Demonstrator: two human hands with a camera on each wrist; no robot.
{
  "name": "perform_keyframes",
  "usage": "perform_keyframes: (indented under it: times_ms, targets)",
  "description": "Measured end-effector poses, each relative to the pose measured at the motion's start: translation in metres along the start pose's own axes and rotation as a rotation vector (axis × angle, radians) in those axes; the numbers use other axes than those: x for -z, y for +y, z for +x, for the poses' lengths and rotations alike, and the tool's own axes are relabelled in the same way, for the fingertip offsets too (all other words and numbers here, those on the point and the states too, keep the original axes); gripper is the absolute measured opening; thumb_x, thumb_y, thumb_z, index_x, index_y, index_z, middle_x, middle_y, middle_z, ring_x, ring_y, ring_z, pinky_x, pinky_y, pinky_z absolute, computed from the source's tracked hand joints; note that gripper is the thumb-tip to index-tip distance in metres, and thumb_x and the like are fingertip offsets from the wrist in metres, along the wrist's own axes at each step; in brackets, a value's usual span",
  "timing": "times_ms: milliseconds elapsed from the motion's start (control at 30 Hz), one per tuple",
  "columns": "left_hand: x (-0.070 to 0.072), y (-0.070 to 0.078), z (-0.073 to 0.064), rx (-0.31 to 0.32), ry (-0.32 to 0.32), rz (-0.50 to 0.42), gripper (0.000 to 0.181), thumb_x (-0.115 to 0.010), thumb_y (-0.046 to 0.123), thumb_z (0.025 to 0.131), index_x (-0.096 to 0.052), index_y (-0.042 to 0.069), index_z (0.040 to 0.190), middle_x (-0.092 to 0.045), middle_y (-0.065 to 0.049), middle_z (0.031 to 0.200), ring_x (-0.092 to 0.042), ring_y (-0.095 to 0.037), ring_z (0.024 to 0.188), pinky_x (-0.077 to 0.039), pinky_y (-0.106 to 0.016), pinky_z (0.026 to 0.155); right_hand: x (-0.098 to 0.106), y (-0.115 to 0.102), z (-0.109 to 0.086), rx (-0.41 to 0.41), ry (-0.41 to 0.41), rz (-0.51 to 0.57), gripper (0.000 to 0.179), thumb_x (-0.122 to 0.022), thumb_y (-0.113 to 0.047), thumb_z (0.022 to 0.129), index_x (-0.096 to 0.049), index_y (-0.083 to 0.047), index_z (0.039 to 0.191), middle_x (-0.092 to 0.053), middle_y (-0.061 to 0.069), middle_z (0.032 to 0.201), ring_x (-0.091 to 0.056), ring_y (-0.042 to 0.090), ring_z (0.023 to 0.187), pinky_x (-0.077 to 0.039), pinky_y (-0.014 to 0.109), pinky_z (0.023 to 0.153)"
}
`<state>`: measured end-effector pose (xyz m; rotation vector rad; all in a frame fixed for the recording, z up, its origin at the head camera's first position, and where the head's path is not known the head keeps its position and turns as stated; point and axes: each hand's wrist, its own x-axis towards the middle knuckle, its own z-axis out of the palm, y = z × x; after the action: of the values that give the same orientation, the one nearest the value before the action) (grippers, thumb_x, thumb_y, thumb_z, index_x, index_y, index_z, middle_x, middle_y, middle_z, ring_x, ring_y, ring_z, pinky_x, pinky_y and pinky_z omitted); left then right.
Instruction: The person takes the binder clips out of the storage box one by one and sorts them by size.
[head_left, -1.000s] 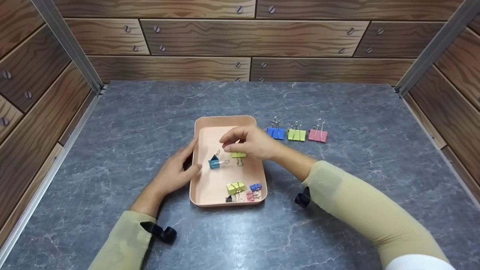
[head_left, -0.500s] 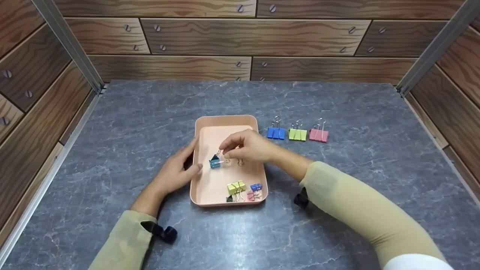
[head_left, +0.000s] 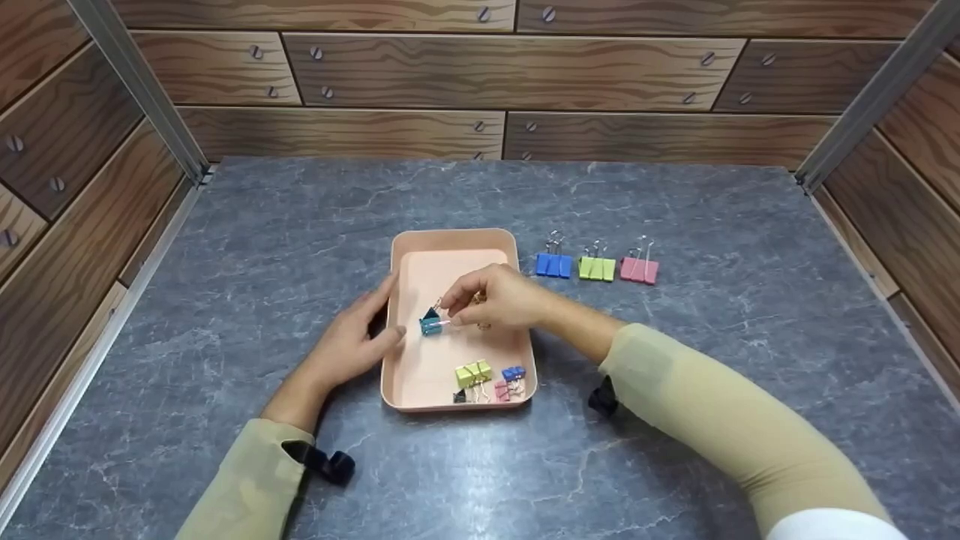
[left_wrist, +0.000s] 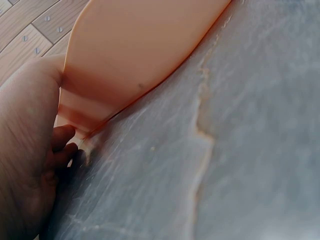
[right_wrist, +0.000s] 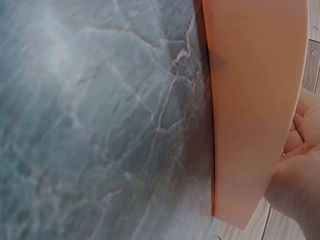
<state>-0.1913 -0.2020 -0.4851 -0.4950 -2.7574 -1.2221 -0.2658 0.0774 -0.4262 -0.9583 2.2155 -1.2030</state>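
Note:
My left hand [head_left: 352,341] grips the near-left wall of a peach tray [head_left: 409,401], thumb over the rim and fingers outside. Inside the tray, a teal binder clip [head_left: 430,327] lies with its wire handles out. My right hand [head_left: 499,296] is over the middle of the tray, thumb and index finger bent and a little apart, fingertips right at that clip's handle. Another clip lies beneath this hand, mostly hidden, with only bits of wire showing. In the right wrist view the tray wall [right_wrist: 255,100] covers the right fingertips.
At the tray's near-right corner are a lime clip [head_left: 473,373], a small blue clip [head_left: 514,373], a pink clip [head_left: 502,391] and a black clip [head_left: 460,396]. Right of the tray stand larger blue [head_left: 553,265], lime [head_left: 597,269] and pink clips [head_left: 639,271] in a row.
My right hand has moved slightly down and toward the teal binder clip, covering the lime clip beneath it. My left hand has stayed on the tray.

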Motion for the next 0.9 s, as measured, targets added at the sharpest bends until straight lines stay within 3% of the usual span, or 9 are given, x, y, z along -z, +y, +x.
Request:
perform_keyframes:
  times_ms: [167, 367, 667, 900]
  targets:
    - [0.0006, 0.0003, -0.0004, 0.0, -0.01, 0.007, 0.083, -0.066, 0.035, 0.096, -0.03, 0.021, 0.169, -0.046, -0.023, 0.161, -0.046, -0.043, 0.146, -0.037, -0.058, 0.12, -0.0019, 0.0022, 0.0014, 0.024, -0.006, -0.051, 0.021, -0.082, -0.002, 0.089, -0.081, -0.005, 0.11, -0.08, 0.004, 0.1, -0.074, 0.02, 0.093, -0.062, 0.029, 0.076]
    - [0.0005, 0.0005, -0.0009, 0.011, -0.013, -0.009, 0.083, -0.066, 0.033, 0.096, -0.029, 0.023, 0.17, -0.046, -0.02, 0.162, -0.046, -0.039, 0.147, -0.037, -0.056, 0.12, -0.0048, 0.0047, 0.0028, 0.048, -0.006, -0.107, 0.02, -0.082, 0.0, 0.087, -0.082, -0.003, 0.107, -0.08, 0.005, 0.098, -0.072, 0.015, 0.09, -0.06, 0.033, 0.088]
    - [0.001, 0.0017, 0.0005, -0.004, -0.009, -0.017, 0.083, -0.067, 0.032, 0.096, -0.029, 0.023, 0.17, -0.046, -0.022, 0.161, -0.047, -0.04, 0.146, -0.037, -0.057, 0.12, -0.0057, 0.0028, 0.0007, 0.044, 0.019, -0.178, 0.017, -0.083, -0.003, 0.086, -0.084, -0.009, 0.101, -0.078, -0.004, 0.091, -0.071, 0.014, 0.087, -0.059, 0.031, 0.086]
    - [0.0008, 0.0011, 0.0007, -0.004, -0.012, -0.019, 0.084, -0.067, 0.032, 0.096, -0.028, 0.023, 0.17, -0.043, -0.02, 0.164, -0.044, -0.04, 0.148, -0.036, -0.058, 0.121, -0.0072, 0.0025, 0.0005, 0.057, 0.049, -0.165, 0.012, -0.084, -0.003, 0.087, -0.083, -0.008, 0.099, -0.079, 0.001, 0.088, -0.069, 0.013, 0.082, -0.059, 0.029, 0.08]
